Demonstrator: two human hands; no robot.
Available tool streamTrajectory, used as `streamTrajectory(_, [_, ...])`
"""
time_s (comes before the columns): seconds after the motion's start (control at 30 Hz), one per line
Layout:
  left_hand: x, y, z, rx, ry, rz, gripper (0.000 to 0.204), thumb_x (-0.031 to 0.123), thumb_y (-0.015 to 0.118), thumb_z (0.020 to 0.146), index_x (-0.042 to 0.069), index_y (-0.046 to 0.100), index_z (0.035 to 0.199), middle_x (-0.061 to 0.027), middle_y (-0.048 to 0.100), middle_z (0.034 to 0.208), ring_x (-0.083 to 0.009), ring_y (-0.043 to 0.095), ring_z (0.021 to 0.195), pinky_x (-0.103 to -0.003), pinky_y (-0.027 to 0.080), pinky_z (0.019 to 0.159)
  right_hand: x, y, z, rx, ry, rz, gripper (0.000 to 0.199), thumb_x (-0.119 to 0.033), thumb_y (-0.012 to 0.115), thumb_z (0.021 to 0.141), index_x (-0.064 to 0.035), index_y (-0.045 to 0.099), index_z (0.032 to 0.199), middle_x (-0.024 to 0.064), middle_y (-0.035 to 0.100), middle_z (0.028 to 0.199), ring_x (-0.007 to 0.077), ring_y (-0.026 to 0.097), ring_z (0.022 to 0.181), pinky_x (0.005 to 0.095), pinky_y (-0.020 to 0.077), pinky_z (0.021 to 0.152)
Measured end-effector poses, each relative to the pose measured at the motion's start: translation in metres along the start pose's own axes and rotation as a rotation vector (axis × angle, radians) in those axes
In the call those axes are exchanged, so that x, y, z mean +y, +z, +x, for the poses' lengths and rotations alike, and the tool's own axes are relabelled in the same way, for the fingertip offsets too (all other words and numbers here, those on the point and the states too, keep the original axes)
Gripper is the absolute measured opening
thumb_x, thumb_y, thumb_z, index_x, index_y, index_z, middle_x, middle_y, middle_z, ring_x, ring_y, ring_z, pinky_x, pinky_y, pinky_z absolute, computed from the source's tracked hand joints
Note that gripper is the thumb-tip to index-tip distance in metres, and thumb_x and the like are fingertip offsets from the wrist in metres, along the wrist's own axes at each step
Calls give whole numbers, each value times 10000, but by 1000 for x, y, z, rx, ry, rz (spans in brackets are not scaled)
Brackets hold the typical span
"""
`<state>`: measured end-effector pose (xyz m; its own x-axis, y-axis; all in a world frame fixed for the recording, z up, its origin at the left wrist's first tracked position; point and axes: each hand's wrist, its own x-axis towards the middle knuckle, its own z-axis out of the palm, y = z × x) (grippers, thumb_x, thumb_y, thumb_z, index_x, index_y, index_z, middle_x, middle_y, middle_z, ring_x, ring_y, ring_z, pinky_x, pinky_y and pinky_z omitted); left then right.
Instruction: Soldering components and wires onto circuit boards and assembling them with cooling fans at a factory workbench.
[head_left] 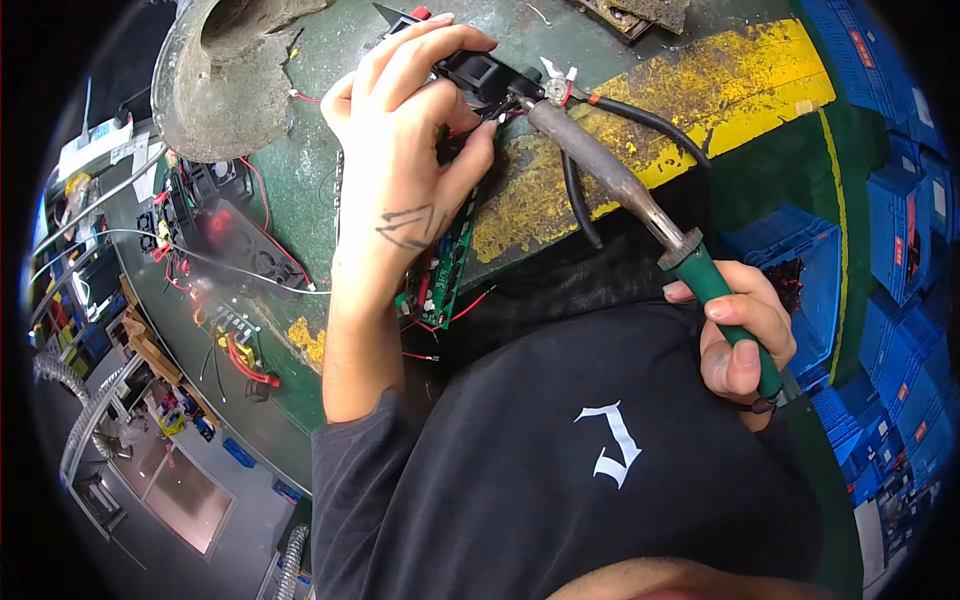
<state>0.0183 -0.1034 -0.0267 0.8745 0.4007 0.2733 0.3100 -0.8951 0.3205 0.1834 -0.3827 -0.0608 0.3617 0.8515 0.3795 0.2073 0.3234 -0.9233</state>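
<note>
A: Nearest, a black shirt [600, 480] is seen; the iron [620, 190] is gripped in the closed right hand [740, 335].

B: A black part [485, 75] on the green board [445, 270] is pinched by the left hand [405, 150]; the tip is held at its wires, so soldering is judged unfinished.

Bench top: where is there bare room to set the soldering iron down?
Bare green bench lies between the grey funnel and the left hand, and the worn yellow stripe beyond the soldering iron is free. It is crowded at the circuit board and the wired parts on the left.
</note>
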Motion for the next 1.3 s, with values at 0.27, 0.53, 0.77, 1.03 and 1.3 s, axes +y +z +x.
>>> streamTrajectory(0.27, [0, 0, -2, 18, -30, 12, 186, 125, 775, 700, 93, 592, 710, -20, 658, 1343, -279, 541, 1339, -442, 334, 1072, 0, -4, -1, -22, -22, 6, 376, -285, 440, 1034, 32, 588, 1171, 352, 635, 993, 356, 695, 763, 431, 603, 689])
streamTrajectory(0.53, [-1, 1, -3, 17, -26, 17, 190, 131, 776, 712, 92, 590, 713, -9, 653, 1347, -269, 534, 1341, -433, 332, 1064, 0, -1, 3, -38, -34, -6, 363, -283, 445, 1031, 28, 584, 1157, 352, 635, 984, 351, 691, 748, 432, 599, 682])
streamTrajectory(0.77, [6, -3, 3, -16, -14, 28, 147, 140, 773, 743, 89, 635, 747, -7, 652, 1349, -260, 530, 1347, -428, 317, 1075, -6, -3, 12, -94, -41, -60, 329, -252, 448, 1013, 34, 586, 1099, 346, 637, 961, 340, 692, 740, 420, 596, 676])
streamTrajectory(1.03, [9, -4, 0, -19, 41, 145, 86, 154, 754, 818, 82, 714, 839, -13, 648, 1358, -246, 519, 1374, -413, 318, 1073, -17, -4, 19, 5, 64, -36, 304, -238, 455, 990, 25, 606, 1006, 303, 662, 945, 309, 701, 753, 390, 591, 676])
streamTrajectory(1.3, [16, 4, -5, 34, 21, 158, 80, 145, 743, 831, 85, 708, 871, -9, 642, 1365, -243, 524, 1371, -410, 314, 1070, -21, -8, 27, 15, 93, -63, 325, -247, 408, 991, 40, 558, 961, 327, 652, 911, 328, 677, 682, 414, 583, 633])
